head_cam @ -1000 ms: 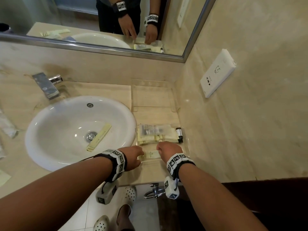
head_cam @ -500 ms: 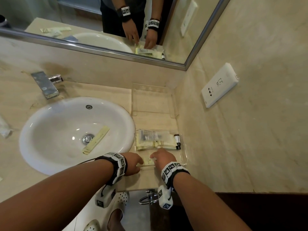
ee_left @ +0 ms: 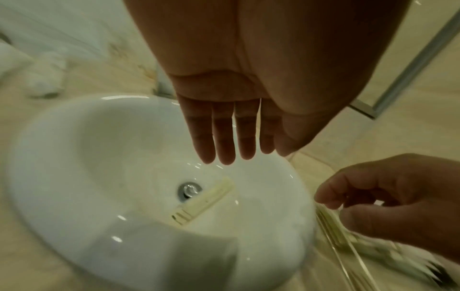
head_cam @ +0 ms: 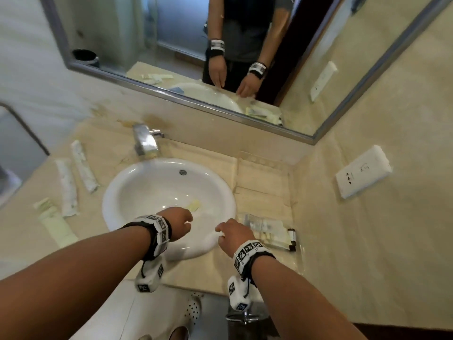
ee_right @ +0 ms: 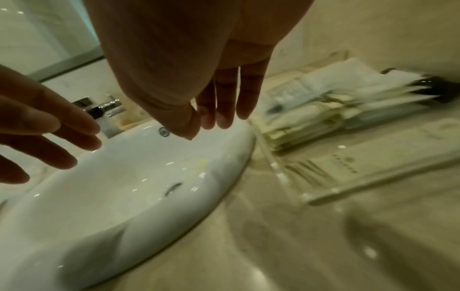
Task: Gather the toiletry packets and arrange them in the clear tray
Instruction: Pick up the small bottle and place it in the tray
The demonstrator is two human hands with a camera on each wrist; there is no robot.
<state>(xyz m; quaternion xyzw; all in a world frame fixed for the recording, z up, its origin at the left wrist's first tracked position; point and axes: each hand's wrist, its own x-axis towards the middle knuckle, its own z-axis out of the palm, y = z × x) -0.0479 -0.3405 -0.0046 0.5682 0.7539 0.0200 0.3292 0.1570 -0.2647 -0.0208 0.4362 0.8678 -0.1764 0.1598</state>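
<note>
A clear tray [head_cam: 293,192] stands on the counter right of the sink, against the side wall. In it lie a stack of pale packets [head_cam: 268,229] [ee_right: 323,110] and one flat packet [ee_right: 348,163] nearer the front. Another yellow packet [ee_left: 204,200] [head_cam: 193,204] lies in the white sink [head_cam: 137,190] by the drain. Several packets [head_cam: 83,165] lie on the counter left of the sink. My left hand [head_cam: 182,223] [ee_left: 234,155] hovers over the basin with straight fingers, holding nothing. My right hand [head_cam: 228,233] [ee_right: 214,122] hangs relaxed and empty over the sink's right rim, beside the tray.
A chrome faucet [head_cam: 144,141] stands behind the basin under a wide mirror [head_cam: 171,45]. A white wall panel [head_cam: 362,171] sticks out from the right wall above the tray. The counter's front edge runs just under my wrists.
Both hands have left the flat packet at the tray's front and moved left. The left hand is now over the basin. The head view has swung left, showing the counter's left side.
</note>
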